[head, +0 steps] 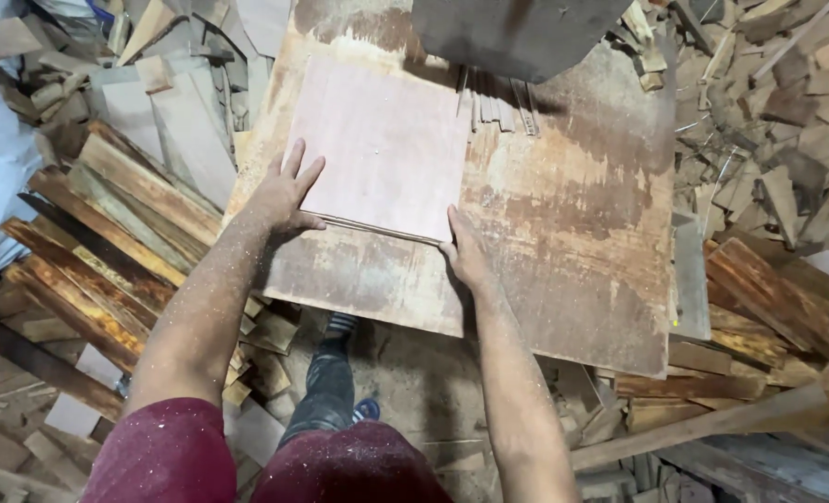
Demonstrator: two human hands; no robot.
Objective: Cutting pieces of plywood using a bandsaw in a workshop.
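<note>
Pale plywood panel [382,149] lies flat at the stained tabletop's [573,233] 11 o'clock area. Left hand [284,197], fingers spread, presses its 8 o'clock corner; right hand [465,256] butts the 5 o'clock corner, apparently steadying it; neither grip encloses it.

Grey machine guard [517,33] at twelve o'clock cut off by the top edge, far ends of thin strips [498,102] hidden beneath it, worn table's [573,242] far edge out of frame, scrap pile [787,112] at two o'clock too jumbled to tell apart
</note>
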